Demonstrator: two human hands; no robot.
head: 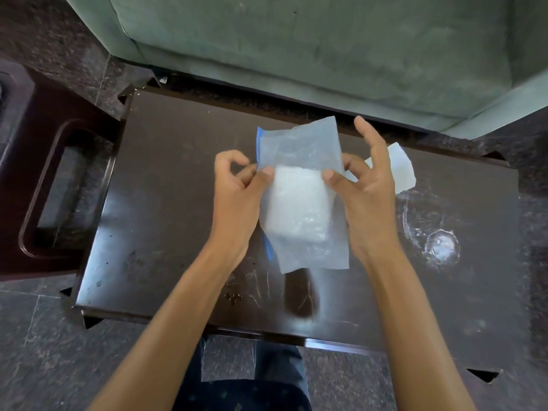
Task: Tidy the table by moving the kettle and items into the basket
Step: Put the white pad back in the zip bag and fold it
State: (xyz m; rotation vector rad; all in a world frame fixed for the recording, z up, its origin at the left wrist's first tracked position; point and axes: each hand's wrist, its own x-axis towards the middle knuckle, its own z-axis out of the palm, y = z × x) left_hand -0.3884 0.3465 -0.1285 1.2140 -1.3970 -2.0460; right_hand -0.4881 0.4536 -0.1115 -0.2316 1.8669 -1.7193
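A clear plastic zip bag (pixel 299 161) with a blue strip along its left edge is held above the dark wooden table (pixel 166 203). Inside its lower half sits a white folded packet (pixel 296 209). My left hand (pixel 237 197) pinches the bag's left edge between thumb and fingers. My right hand (pixel 364 188) pinches the right edge with thumb and forefinger, its other fingers spread upward. A second white plastic piece (pixel 400 170) lies on the table behind my right hand. No kettle or basket is in view.
A green sofa (pixel 326 54) stands just beyond the table's far edge. A dark wooden stool or side table (pixel 38 179) with a slot handle is at the left. White ring marks (pixel 439 241) stain the tabletop at the right. Dark stone floor surrounds everything.
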